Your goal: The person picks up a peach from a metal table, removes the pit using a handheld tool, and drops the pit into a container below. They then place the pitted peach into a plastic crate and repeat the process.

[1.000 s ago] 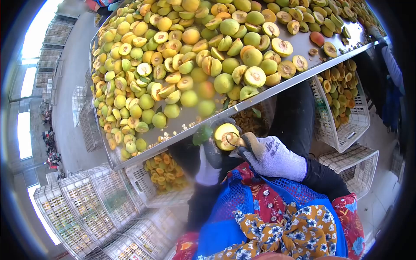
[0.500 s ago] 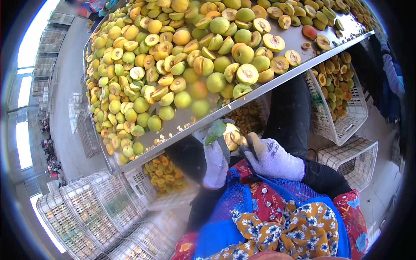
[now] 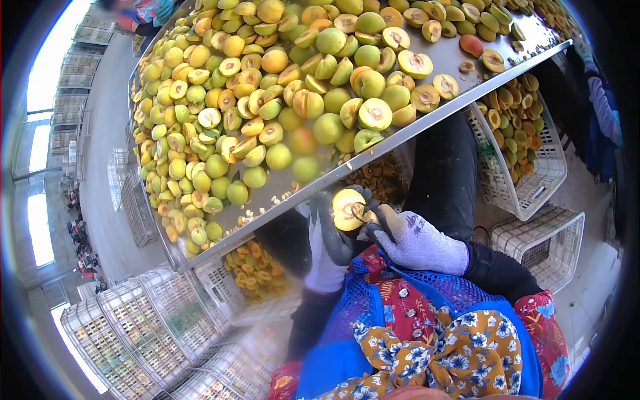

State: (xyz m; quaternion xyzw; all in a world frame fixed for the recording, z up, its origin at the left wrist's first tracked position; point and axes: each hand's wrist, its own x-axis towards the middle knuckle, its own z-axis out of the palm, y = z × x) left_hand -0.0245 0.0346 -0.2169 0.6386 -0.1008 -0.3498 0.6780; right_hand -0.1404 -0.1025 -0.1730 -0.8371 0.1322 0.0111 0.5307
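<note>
My left hand, in a grey-and-white coated glove, is closed around a halved yellow-green fruit, like a plum or apricot. The fruit's cut face is turned up toward me. My right hand, gloved the same way, grips a small curved pitting tool. Its thin dark loop touches the cut face near the stone, while the grip is mostly hidden by the fingers. Both hands are in front of my body, just below the metal edge of the sorting table.
Whole and halved fruits are heaped on the table. Under its edge sit a container of dark pieces, a crate of halves and another crate at right. More white crates stand lower left. A co-worker's sleeve shows at right.
The green leaf at my left hand is out of sight. My left hand has turned, bringing the halved fruit slightly left with its cut face more visible. My right hand has barely moved.
</note>
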